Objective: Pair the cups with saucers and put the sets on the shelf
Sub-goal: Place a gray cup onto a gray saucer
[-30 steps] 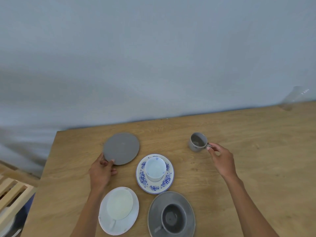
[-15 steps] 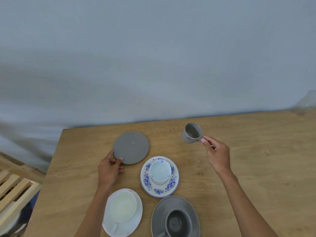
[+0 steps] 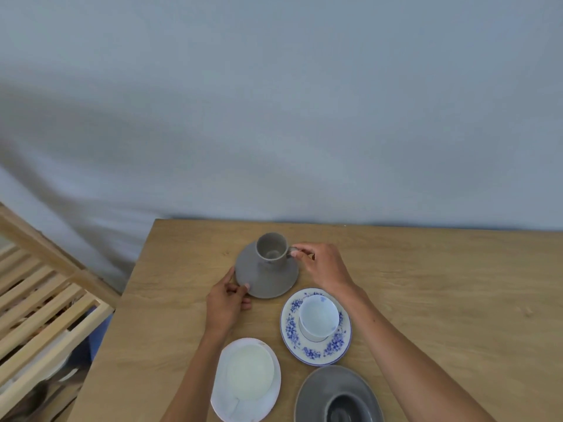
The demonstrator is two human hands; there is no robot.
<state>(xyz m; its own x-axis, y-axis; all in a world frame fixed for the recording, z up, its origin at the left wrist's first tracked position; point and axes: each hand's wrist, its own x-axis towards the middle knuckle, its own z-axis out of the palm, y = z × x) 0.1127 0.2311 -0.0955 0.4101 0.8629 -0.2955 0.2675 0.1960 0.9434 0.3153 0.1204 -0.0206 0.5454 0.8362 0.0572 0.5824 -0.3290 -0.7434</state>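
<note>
A small grey cup [image 3: 271, 250] is over the far part of a flat grey saucer [image 3: 268, 277]; whether it rests on it I cannot tell. My right hand [image 3: 323, 266] pinches the cup's handle. My left hand [image 3: 227, 303] grips the saucer's near left rim. A white cup sits on a blue-flowered saucer [image 3: 316, 348]. Nearer me, a white cup sits on a white saucer [image 3: 243, 400], and a dark grey cup [image 3: 342, 411] sits on a dark grey saucer [image 3: 320, 388].
The wooden table [image 3: 441, 300] ends at a grey wall behind. A slatted wooden shelf [image 3: 45, 306] stands to the left of the table, lower down, with pale dishes dimly visible under its slats.
My right hand has carried the grey cup leftward from the table's middle to above the grey saucer. My left hand still holds the saucer's rim. The view has swung left, showing more of the shelf.
</note>
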